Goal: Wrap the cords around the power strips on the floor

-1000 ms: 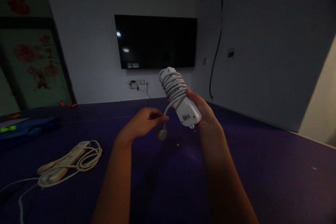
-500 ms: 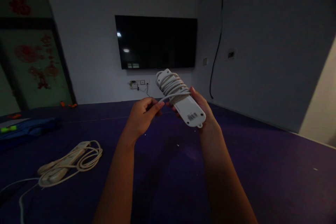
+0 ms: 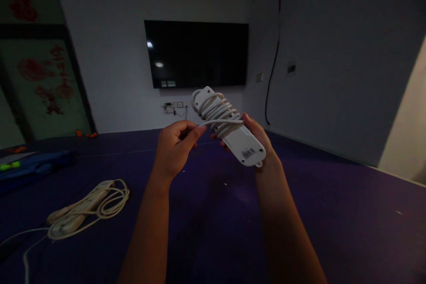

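Note:
A white power strip (image 3: 248,144) is held up in front of me, tilted, with its barcode side facing me. Its cord (image 3: 218,108) is wound round the upper half in several turns. My right hand (image 3: 258,137) grips the strip from the right side, the thumb beside the lowest turn of cord. To the left, my left hand (image 3: 178,144) pinches the cord between thumb and fingers. A length of cord runs taut from that pinch across the strip to the right thumb. The fingers of my right hand are partly hidden behind the strip.
A second power strip (image 3: 81,208) with a loosely coiled cord lies on the purple floor (image 3: 213,230) at left. Blue cloth (image 3: 40,164) lies farther left. A television (image 3: 199,53) hangs on the far wall above outlets (image 3: 176,105); a black cable (image 3: 273,66) dangles at right.
The power strip has tilted slightly, its lower end moving right and down. My left hand has shifted a little left, holding the cord.

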`<state>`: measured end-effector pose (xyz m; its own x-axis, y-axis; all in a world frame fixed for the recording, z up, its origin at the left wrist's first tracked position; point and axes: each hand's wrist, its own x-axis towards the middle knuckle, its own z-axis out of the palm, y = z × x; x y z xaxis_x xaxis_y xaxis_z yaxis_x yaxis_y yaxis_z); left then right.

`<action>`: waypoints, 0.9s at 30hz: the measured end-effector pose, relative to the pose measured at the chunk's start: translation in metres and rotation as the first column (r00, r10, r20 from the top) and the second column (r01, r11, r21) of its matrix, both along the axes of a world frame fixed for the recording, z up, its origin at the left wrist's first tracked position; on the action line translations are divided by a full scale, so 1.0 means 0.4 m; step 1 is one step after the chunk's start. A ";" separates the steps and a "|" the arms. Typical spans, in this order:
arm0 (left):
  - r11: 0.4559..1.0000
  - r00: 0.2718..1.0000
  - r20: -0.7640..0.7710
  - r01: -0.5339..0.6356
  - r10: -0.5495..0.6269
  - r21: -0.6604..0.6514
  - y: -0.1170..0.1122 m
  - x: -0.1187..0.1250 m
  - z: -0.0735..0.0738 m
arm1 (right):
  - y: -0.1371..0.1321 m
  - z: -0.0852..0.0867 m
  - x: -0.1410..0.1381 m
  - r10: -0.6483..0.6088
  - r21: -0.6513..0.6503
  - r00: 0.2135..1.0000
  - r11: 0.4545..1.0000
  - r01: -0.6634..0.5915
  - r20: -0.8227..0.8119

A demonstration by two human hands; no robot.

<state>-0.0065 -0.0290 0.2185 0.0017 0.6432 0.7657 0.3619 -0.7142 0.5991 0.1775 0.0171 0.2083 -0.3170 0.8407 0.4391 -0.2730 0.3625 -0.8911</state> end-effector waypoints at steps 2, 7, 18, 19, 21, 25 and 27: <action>1.000 1.000 -0.002 -0.006 0.006 0.002 -0.004 0.002 0.001 | -0.005 -0.003 0.001 0.014 0.006 1.000 1.000 -0.013 -0.008; 0.999 1.000 -0.006 -0.009 0.009 0.037 0.000 0.006 0.000 | 0.013 -0.024 0.000 0.035 0.046 0.995 0.998 -0.031 -0.095; 0.999 0.999 0.016 -0.032 0.032 0.015 0.018 0.029 -0.007 | 0.065 -0.067 -0.013 0.200 0.174 0.946 0.972 -0.159 -0.256; 0.999 0.999 0.026 -0.039 0.039 0.007 0.019 0.027 -0.008 | 0.064 -0.065 -0.010 0.207 0.173 0.944 0.971 -0.166 -0.256; 0.999 0.998 0.050 -0.043 0.044 -0.015 0.025 0.020 -0.011 | 0.063 -0.060 -0.005 0.204 0.178 0.946 0.971 -0.162 -0.251; 0.993 0.997 0.079 0.002 0.007 -0.119 0.045 -0.001 -0.021 | 0.063 -0.049 0.000 0.130 0.195 0.966 0.977 -0.086 -0.222; 0.982 0.997 0.080 0.014 0.001 -0.189 0.057 -0.009 -0.027 | 0.060 -0.044 0.000 0.103 0.215 0.974 0.975 -0.058 -0.204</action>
